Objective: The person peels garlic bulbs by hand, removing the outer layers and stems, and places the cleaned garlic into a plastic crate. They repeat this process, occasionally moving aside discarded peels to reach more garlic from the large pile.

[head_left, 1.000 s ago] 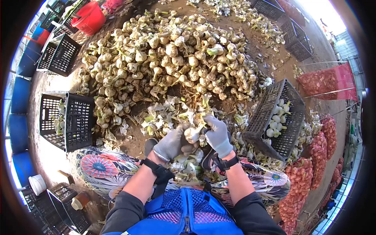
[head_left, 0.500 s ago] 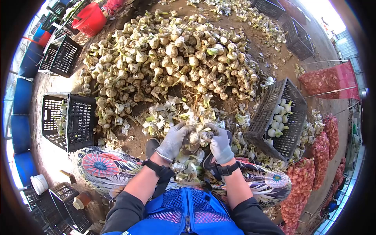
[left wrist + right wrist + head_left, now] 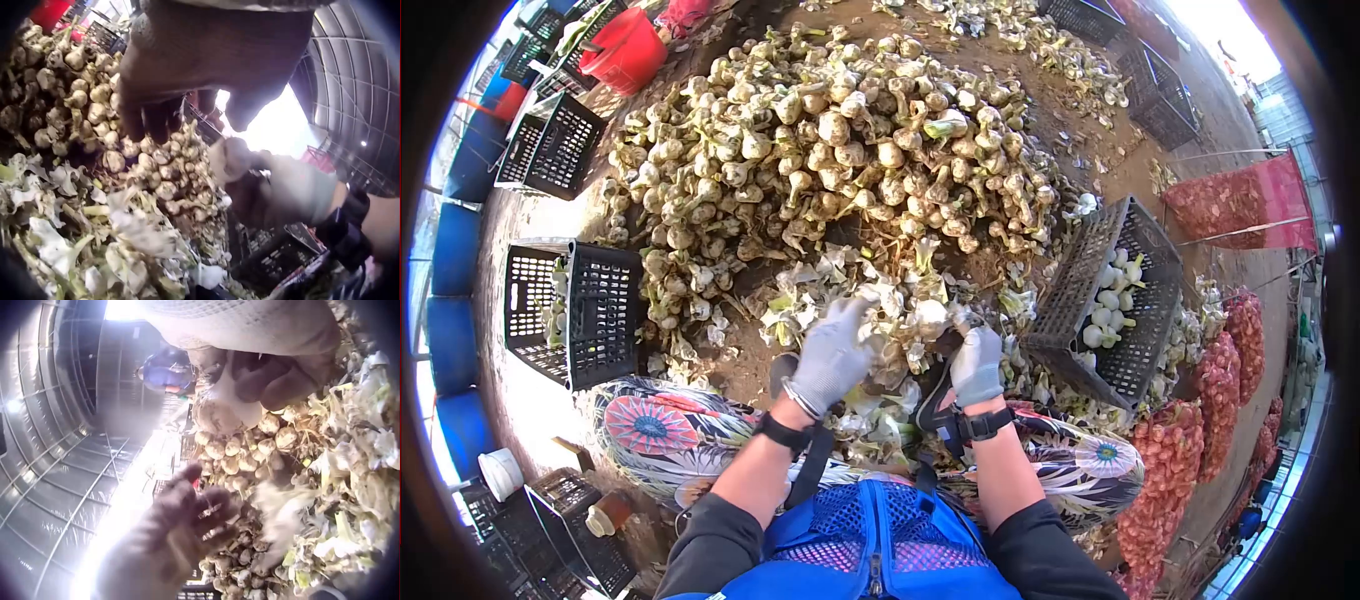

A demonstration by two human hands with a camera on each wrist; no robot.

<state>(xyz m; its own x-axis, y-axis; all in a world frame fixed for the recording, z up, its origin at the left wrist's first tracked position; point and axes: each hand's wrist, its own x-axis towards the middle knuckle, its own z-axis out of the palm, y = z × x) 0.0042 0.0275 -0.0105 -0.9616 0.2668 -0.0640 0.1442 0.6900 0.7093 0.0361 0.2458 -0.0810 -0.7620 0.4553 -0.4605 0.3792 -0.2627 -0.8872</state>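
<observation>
A pale garlic bulb [image 3: 930,313] is held by the gloved right hand [image 3: 977,362], whose fingers curl round its stem side; the right wrist view shows the bulb [image 3: 225,415] against the curled fingers. To its left, the gloved left hand [image 3: 833,355] is apart from the bulb, fingers spread and holding nothing. In the left wrist view a blurred pale husk [image 3: 140,231] hangs below the left hand [image 3: 212,56]. Loose husks [image 3: 800,300] lie on the ground beneath both hands.
Beyond the hands rises a large heap of garlic [image 3: 830,150]. A black crate [image 3: 1080,290] with peeled bulbs [image 3: 1112,300] stands at the right, another crate [image 3: 603,315] at the left. Red net bags [image 3: 1162,480] lie at the lower right.
The left hand has moved away from the bulb and its fingers have spread. The bulb now shows paler and sits with the right hand, which has shifted slightly right.
</observation>
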